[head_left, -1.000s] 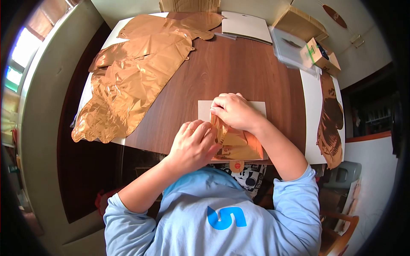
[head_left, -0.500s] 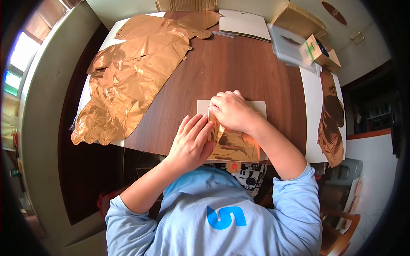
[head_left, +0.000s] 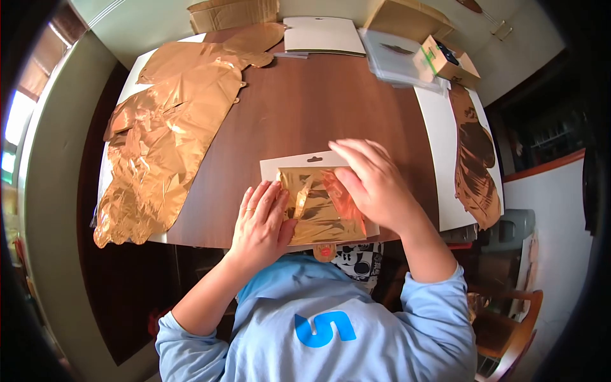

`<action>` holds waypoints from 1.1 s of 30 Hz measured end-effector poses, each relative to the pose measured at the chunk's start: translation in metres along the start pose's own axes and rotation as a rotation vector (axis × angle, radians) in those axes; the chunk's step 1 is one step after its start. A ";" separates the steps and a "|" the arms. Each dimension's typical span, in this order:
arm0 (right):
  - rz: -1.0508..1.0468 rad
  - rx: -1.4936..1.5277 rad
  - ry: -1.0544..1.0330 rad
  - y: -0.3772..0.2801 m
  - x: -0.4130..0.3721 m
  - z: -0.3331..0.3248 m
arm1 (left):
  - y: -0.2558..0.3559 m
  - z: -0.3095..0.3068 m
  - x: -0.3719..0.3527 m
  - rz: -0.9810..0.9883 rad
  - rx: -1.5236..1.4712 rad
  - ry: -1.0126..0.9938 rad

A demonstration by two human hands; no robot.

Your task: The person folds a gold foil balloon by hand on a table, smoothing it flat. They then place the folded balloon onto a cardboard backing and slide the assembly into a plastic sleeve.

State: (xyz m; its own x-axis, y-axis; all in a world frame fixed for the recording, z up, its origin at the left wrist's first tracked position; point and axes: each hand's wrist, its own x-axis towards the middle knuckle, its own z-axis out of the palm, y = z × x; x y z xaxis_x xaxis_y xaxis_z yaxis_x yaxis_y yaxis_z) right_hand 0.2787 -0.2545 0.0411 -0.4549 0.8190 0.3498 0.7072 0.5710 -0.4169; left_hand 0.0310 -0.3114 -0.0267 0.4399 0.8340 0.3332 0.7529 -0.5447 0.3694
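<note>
Brown wood-grain desk [head_left: 305, 102]. Near front edge lay a white backing card [head_left: 305, 162] with a hang hole. Left side: big crumpled copper foil sheet [head_left: 159, 140], spilling over the edge. Far edge: stack of white cards [head_left: 321, 35], clear plastic bags [head_left: 398, 60], a small cardboard box [head_left: 445, 60] beside them. Right side: white sheet [head_left: 439, 127] carrying a dark copper foil piece [head_left: 474, 159].

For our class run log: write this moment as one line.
left hand: flat on folded foil balloon | right hand: flat on its right side | underneath: white card
</note>
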 end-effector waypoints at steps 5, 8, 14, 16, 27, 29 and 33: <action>0.131 -0.126 -0.053 -0.022 -0.075 0.000 | 0.005 -0.010 0.010 -0.008 0.006 -0.023; 0.144 -0.102 0.028 -0.031 -0.102 0.010 | 0.009 -0.015 0.025 0.013 0.017 0.019; -0.048 -0.262 0.088 -0.020 -0.130 0.011 | 0.021 -0.016 0.073 0.219 -0.198 -0.066; -0.123 -0.350 0.112 -0.009 -0.128 0.015 | 0.020 -0.003 0.080 0.225 -0.205 -0.114; -0.387 -0.314 0.150 0.011 -0.104 0.025 | 0.003 0.008 0.090 -0.021 -0.436 -0.175; -0.308 -0.164 0.080 0.007 -0.101 0.019 | 0.000 0.012 0.082 0.114 -0.330 -0.099; -0.200 0.034 0.044 0.012 -0.091 0.010 | -0.006 0.018 0.075 0.098 -0.401 -0.074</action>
State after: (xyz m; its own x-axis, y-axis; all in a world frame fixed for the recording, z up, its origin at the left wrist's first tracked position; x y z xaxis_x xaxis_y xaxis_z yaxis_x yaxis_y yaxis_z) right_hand 0.3228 -0.3221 -0.0042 -0.5597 0.6863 0.4644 0.5863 0.7240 -0.3634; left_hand 0.0684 -0.2441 -0.0196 0.5451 0.7725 0.3258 0.4616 -0.6009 0.6526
